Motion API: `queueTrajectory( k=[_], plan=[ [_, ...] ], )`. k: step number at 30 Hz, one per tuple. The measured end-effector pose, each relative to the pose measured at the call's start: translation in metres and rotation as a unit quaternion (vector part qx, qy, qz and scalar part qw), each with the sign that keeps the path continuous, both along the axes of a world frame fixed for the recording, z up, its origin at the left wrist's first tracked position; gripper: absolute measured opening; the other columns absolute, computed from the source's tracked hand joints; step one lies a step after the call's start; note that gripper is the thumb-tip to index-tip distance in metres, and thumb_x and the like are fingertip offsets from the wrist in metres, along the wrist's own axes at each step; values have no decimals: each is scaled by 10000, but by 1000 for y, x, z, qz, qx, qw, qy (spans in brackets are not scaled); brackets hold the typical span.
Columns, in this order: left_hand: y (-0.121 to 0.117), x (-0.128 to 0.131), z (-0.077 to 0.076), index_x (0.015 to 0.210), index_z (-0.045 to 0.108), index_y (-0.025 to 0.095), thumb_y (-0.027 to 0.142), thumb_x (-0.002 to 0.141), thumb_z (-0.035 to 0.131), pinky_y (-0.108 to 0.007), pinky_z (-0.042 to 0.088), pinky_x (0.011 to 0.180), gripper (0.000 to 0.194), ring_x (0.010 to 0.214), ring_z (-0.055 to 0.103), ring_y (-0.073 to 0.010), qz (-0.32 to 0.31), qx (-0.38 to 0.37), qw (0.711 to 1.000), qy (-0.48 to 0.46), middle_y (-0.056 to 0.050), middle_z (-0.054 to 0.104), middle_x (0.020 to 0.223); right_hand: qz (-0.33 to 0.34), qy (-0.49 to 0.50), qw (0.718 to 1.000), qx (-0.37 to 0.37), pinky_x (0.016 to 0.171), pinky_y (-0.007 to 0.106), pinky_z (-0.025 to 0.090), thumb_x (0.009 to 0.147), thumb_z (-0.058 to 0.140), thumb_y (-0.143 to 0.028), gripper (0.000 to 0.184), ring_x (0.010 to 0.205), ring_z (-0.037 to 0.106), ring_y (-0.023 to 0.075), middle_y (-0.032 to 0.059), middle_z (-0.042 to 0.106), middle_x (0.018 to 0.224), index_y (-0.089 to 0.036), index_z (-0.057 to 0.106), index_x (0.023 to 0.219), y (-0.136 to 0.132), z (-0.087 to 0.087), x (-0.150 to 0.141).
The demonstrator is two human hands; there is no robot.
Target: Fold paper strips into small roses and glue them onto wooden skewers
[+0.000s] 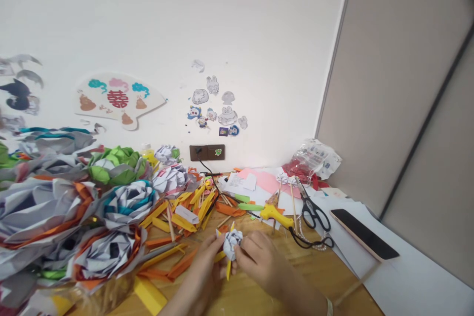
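A small white paper flower (pixel 232 245) with yellow paper strips sticking out below and above it is between my two hands, over the wooden table. My left hand (pixel 212 259) grips it from the left, some of its fingers hidden behind the flower. On the right side, my right hand (pixel 259 259) pinches the flower's edge with thumb and fingertips. Just beyond lies a yellow hot glue gun (pixel 277 216) with a dark cord. Folded orange and yellow paper strips (pixel 185 215) are scattered left of the hands.
Large paper flowers (pixel 126 202) crowd the table's left side. Black-handled scissors (pixel 314 213), a phone (pixel 365 233) and white paper sheets (pixel 414 269) lie at the right. A plastic bag (pixel 313 158) rests against the wall near the socket (pixel 207 152).
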State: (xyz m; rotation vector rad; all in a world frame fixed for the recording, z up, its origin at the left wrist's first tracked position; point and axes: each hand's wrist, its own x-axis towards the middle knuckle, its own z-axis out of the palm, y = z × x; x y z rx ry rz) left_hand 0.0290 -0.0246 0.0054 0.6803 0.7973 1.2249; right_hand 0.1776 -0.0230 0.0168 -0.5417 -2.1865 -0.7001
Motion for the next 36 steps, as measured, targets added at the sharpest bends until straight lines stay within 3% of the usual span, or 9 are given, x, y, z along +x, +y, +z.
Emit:
queueTrajectory(
  k=[4,9,15,20,23,26,30,36],
  plan=[
    [-2,-3,5,730,592,149,244,640,724,-224,458,427,186,468,566,-116,-6,-25,1000,11,10,606,602,-3,-33,999,-4,550,281,376,909,427,-139,165,625,474,164,37,557,659,-132,592,906,0,0,4],
    [-1,3,7,657,557,161,288,623,734,-210,415,366,221,405,529,-114,36,9,999,18,25,572,512,9,35,988,-148,593,282,421,926,345,-166,237,671,492,177,49,575,711,-161,576,875,7,-5,3],
    [5,2,2,652,510,176,385,630,722,-219,402,364,299,375,547,-131,45,33,998,42,12,602,493,65,163,935,-307,662,282,474,853,465,-164,128,766,577,181,49,623,814,-181,574,917,12,-13,-5],
    [6,1,2,687,503,189,422,636,706,-208,380,351,313,337,536,-129,38,18,996,83,26,593,450,77,219,872,-430,591,232,488,795,530,-117,88,689,619,158,24,629,753,-183,584,817,8,-13,-7],
    [4,3,8,651,490,190,424,610,720,-219,395,351,331,336,537,-131,36,19,996,84,31,582,450,85,228,879,-410,594,235,484,815,528,-141,75,691,613,157,22,619,738,-184,585,794,8,-10,-5],
    [2,5,11,649,483,191,399,614,720,-222,391,342,317,325,522,-123,43,21,997,64,39,578,475,72,193,925,-320,593,239,460,858,481,-155,128,683,572,154,23,597,717,-181,582,784,9,-10,-5],
    [0,6,7,669,503,184,333,658,697,-212,395,351,244,385,541,-127,36,21,999,34,34,577,504,5,83,985,-149,559,248,403,903,426,-168,203,656,493,158,19,548,679,-191,571,762,10,-16,-6],
    [-1,2,6,663,537,163,288,665,702,-202,407,358,207,412,535,-111,15,3,999,35,25,569,508,-16,-2,999,-52,545,265,362,909,415,-151,225,643,453,159,25,522,663,-171,593,773,5,-12,-2]
  ],
)
